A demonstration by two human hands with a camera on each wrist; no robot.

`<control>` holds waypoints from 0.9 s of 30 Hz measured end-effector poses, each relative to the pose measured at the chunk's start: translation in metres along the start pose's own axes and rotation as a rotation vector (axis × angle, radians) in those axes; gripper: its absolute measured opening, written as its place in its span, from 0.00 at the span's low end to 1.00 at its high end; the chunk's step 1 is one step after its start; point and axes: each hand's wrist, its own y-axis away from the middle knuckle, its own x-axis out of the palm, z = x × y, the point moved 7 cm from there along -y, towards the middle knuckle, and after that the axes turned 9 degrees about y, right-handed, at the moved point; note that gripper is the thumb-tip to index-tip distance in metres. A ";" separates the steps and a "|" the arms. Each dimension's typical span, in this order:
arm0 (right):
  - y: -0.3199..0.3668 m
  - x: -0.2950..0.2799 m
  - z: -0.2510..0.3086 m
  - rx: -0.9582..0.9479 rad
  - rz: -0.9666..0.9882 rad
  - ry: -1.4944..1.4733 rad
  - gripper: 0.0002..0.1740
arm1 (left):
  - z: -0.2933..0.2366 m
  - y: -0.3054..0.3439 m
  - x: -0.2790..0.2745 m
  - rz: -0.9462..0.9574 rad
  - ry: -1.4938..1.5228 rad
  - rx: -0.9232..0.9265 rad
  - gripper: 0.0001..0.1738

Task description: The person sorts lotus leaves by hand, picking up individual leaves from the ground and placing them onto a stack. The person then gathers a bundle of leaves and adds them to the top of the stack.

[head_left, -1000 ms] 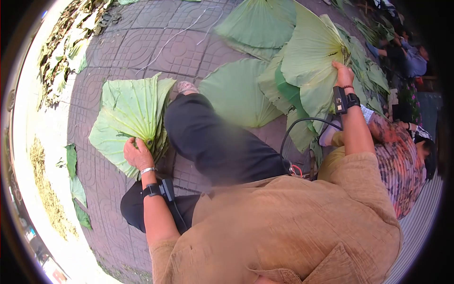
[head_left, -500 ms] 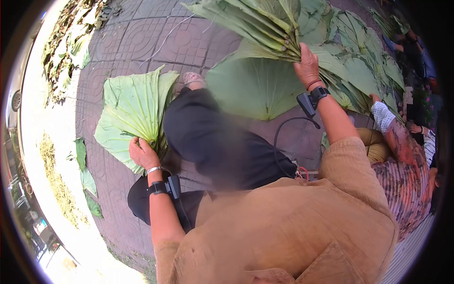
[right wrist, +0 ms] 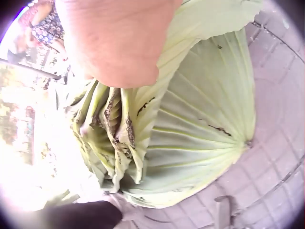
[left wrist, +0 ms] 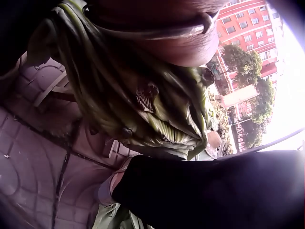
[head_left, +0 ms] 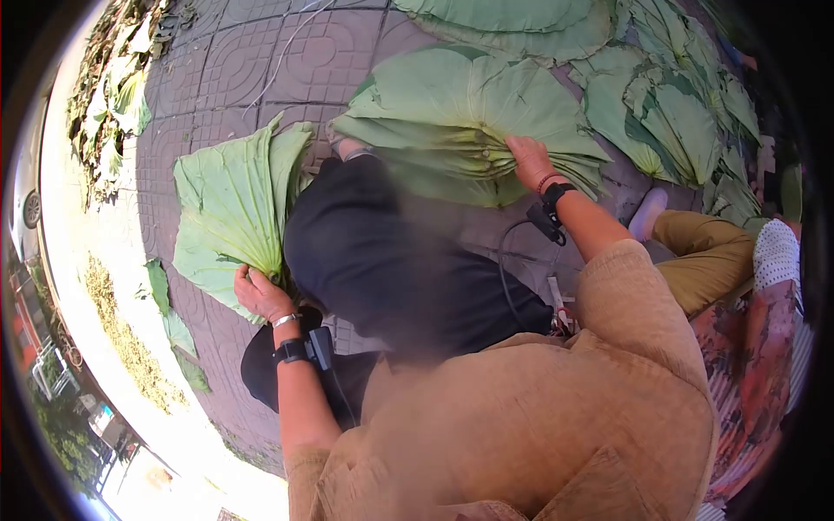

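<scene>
My left hand (head_left: pixel 263 293) grips a folded stack of lotus leaves (head_left: pixel 221 204) at its gathered stem end, beside my left knee. In the left wrist view the bunched, creased leaf bases (left wrist: pixel 147 102) show below the wrist, and the fingers are hidden. My right hand (head_left: pixel 530 162) holds a second bundle of lotus leaves (head_left: pixel 473 91) by its gathered centre, low over the paving beyond my leg. The right wrist view shows that bundle's browned stem ends (right wrist: pixel 114 119) under the hand, with a broad pale leaf (right wrist: pixel 205 105) spread on the paving beside them.
More lotus leaves (head_left: pixel 521 19) lie at the far side, and a heap (head_left: pixel 669 113) spreads to the right. Another person's leg (head_left: pixel 704 252) and patterned sleeve are close on my right. Dry leaves (head_left: pixel 113 95) lie along the sunlit left edge. A cable runs from my right wrist.
My right hand lifted its leaf bundle off to the far side, then brought it down and nearer, over the single leaf on the paving. My left hand keeps its hold in nearly the same place.
</scene>
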 end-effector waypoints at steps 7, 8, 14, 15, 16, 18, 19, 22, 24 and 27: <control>-0.030 -0.081 -0.017 -0.040 -0.291 -0.212 0.20 | 0.003 0.001 0.000 0.007 -0.023 -0.012 0.20; -0.025 -0.083 -0.017 -0.041 -0.282 -0.219 0.20 | 0.001 0.000 0.000 0.008 -0.022 -0.007 0.20; 0.049 0.003 -0.001 -0.152 0.072 0.020 0.29 | 0.007 0.001 0.001 -0.026 -0.038 -0.023 0.21; 0.064 0.015 0.011 -0.224 0.117 0.058 0.33 | 0.005 0.002 0.003 -0.016 -0.028 -0.026 0.21; 0.074 0.031 0.017 -0.191 0.170 0.031 0.31 | 0.002 0.001 0.002 -0.007 -0.026 -0.028 0.20; 0.085 0.054 0.028 -0.127 0.273 -0.021 0.29 | 0.003 0.000 -0.003 0.001 -0.030 -0.032 0.20; 0.084 0.062 0.031 -0.083 0.330 -0.063 0.28 | 0.005 0.000 -0.003 0.003 -0.031 -0.031 0.20; 0.082 0.072 0.036 0.021 0.421 -0.143 0.26 | 0.005 0.000 0.001 -0.024 -0.019 -0.008 0.20; 0.077 0.065 0.040 0.014 0.375 -0.157 0.24 | 0.005 0.002 -0.001 -0.054 -0.021 -0.006 0.19; 0.063 0.047 0.046 0.048 0.286 -0.172 0.22 | 0.006 0.000 -0.001 -0.045 -0.023 -0.025 0.18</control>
